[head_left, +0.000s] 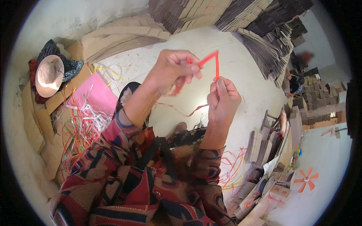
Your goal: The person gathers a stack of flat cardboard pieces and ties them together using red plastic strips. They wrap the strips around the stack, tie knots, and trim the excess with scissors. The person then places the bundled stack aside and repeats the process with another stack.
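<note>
Red strap (217,67) is bending sharply: the left hand (173,71), fingers loosely curled, is pinching one stretch; the right hand (224,98), nearly fisted, is gripping another.

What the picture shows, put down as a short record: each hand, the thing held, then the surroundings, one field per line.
Left hand: pinches a red strip between thumb and fingers
Right hand: grips the same strip, lower in the picture
Strip shape: sharply bent above the right hand; a looser length sags between the hands
Left side: pink sheet, tangled heap of loose strips, brimmed hat
Far side: brown cardboard stacks
Right side: orange fan blades against a pale wall
</note>
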Motion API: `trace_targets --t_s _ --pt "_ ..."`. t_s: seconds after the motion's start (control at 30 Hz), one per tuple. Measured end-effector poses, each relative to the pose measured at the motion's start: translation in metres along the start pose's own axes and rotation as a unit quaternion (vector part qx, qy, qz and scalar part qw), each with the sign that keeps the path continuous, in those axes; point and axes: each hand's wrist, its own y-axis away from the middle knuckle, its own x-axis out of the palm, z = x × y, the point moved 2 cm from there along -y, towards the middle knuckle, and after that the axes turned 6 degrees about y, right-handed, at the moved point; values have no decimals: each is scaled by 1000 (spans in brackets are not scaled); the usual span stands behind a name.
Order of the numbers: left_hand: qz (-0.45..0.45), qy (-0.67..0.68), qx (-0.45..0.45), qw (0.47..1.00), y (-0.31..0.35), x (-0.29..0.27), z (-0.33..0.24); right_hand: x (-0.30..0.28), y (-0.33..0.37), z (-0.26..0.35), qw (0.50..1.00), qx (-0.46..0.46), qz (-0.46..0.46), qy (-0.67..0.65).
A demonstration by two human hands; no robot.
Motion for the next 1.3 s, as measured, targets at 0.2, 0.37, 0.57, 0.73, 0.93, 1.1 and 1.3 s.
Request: trace_targets --t_s 0.2,0.37,0.57,0.73,0.93,1.1,1.3 --pt "5 23 -23 999 33 30 19 -20 45 8 995 -59 -68 -30" --pt "-6 16 -39 999 36 38 26 -25 54 12 994 -78 -21 -78" --pt "-8 -216 120 969 27 43 39 -16 59 26 974 -114 108 -161" --pt "-59 -238 66 967 22 11 35 -41 63 45 985 -136 -72 84" --pt "38 -74 2 997 35 34 14 -30 66 25 997 -60 -52 14" --pt "100 -8 49 994 41 34 6 -26 67 15 999 -34 -40 4" --pt "90 -52 34 994 52 42 15 -14 71 13 999 -23 -26 -5"
